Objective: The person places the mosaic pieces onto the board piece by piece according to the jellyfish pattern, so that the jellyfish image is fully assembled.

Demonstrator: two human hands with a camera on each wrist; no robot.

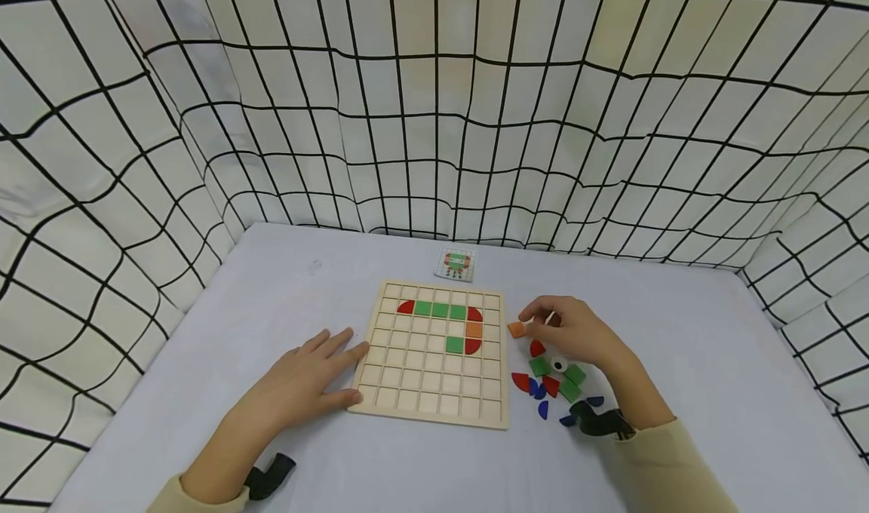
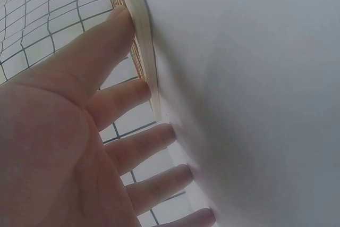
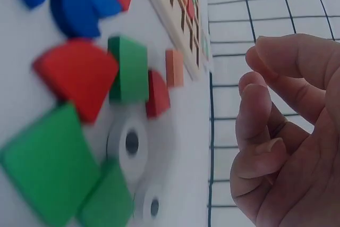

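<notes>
A square wooden grid board [image 1: 434,421] lies on the table. Upper cells hold red quarter-circles [image 1: 406,307], green squares [image 1: 440,311] and an orange square [image 1: 473,330]. My left hand [image 1: 302,385] lies with fingers spread at the board's left side; thumb and index fingertip touch its edge [image 2: 142,35]. My right hand [image 1: 570,328] hovers right of the board, thumb and fingers bent with a gap between them. A loose orange square [image 1: 517,330] lies by its fingertips; in the right wrist view this orange piece [image 3: 174,68] is apart from the hand [image 3: 292,115].
Right of the board lie loose green squares [image 1: 572,374], red quarter-circles [image 1: 520,381], blue half-circles [image 1: 543,410] and white round pieces with black centres [image 3: 132,143]. A small pattern card [image 1: 455,265] lies behind the board. Black-gridded white walls [image 1: 434,136] enclose the table.
</notes>
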